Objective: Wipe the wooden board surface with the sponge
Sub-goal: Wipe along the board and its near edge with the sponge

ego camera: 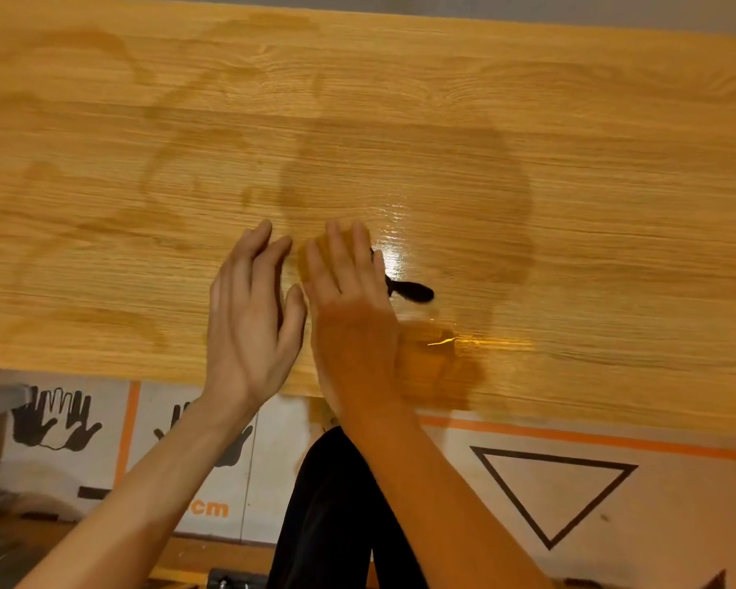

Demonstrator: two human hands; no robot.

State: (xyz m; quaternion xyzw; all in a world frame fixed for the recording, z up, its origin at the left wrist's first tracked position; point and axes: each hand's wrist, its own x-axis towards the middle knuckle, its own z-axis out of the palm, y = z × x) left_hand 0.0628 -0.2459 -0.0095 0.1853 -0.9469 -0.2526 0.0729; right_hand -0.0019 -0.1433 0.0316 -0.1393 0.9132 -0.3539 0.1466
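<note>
The wooden board fills the upper two thirds of the frame, its pale grain crossed by darker damp streaks and broad curved smears on the left and in the centre. A glossy wet patch catches the light just right of centre, and a second gleam sits lower, close to the board's near edge. The sponge, yellowish and heavily blurred, lies on the board at centre frame, almost wholly covered by the right hand, which presses down flat on it with fingers extended and close together; only a sliver of sponge shows at the fingers' left edge. Whether the fingers curl round it cannot be told. A small dark tab, black and elongated, sticks out from beneath the right side of that hand, lying on the wet surface. The left hand hovers or rests just beside the right, open, fingers straight and slightly spread, holding nothing, its thumb nearly touching the right hand. Both forearms rise bare from the lower edge of the frame. Below the board, a white mat with orange borders carries a black triangle outline at lower right and black hand silhouettes at lower left. Dark clothing shows between the arms.
</note>
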